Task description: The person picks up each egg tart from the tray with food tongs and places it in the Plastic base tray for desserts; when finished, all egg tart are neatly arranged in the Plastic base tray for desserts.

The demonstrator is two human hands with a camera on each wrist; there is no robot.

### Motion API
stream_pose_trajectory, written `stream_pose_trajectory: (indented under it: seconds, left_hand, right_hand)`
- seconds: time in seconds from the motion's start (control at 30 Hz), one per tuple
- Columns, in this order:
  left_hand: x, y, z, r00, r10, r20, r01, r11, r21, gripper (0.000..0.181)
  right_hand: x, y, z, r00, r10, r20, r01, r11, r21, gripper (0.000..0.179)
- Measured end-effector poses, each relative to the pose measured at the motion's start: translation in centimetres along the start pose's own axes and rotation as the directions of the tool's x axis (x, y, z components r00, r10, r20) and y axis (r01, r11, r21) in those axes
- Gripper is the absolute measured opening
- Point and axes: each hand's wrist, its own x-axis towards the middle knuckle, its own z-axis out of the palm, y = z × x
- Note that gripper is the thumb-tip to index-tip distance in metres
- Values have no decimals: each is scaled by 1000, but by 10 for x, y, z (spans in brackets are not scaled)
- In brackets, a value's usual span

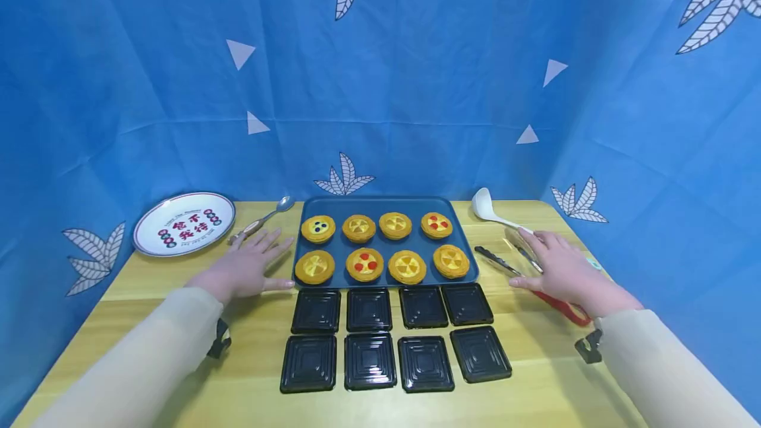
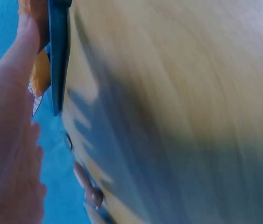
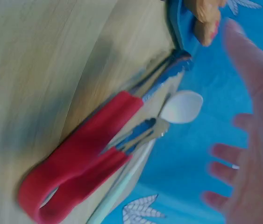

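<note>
Head view: the left hand is spread palm down over the wood, its thumb tip at the near corner of the blue tray; whether the two touch cannot be told. The right hand is likewise spread, above the red-handled tongs. It hides the middle of the tongs in this view; the right wrist view shows them nearly whole, though blurred. Left fingers overlap the handle end of the spoon; the handle of the ladle passes behind the right fingers. Between the hands, the tray bears eight tarts. In the wrist views only slices of tray and tarts appear. Both sleeves are cut off by the lower frame edge. Nearer the body than the tray lie eight square black trays in two rows. Beyond the left hand stands a white plate, partly against the cloth.

The table is pale wood, enclosed ahead and at both sides by blue leaf-printed cloth. Its side edges slant past the forearms; its near edge is out of frame. Strips of wood separate each forearm from the black trays.
</note>
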Motion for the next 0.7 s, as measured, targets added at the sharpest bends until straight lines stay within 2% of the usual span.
stream_pose_trajectory:
  seconds: [0.13,0.27,0.4,0.47,0.6,0.7]
  left_hand:
    - [4,4,8,998,3,65,0,999,-42,92]
    - [6,7,9,992,-17,125,26,998,-63,92]
    - [7,5,5,986,-43,163,57,995,-79,93]
    - [7,5,3,984,-46,174,64,993,-103,93]
    - [9,6,3,983,-24,181,54,985,-164,94]
    - [13,7,4,985,2,173,35,977,-209,94]
  right_hand:
    - [-19,9,4,996,64,59,-65,998,15,109]
    - [-31,17,11,982,148,115,-151,989,12,102]
    - [-30,22,19,973,181,143,-191,979,64,80]
    - [-27,24,22,971,191,143,-205,974,93,75]
    - [-24,30,28,961,240,139,-257,959,121,75]
    - [-25,37,33,946,281,160,-305,940,151,63]
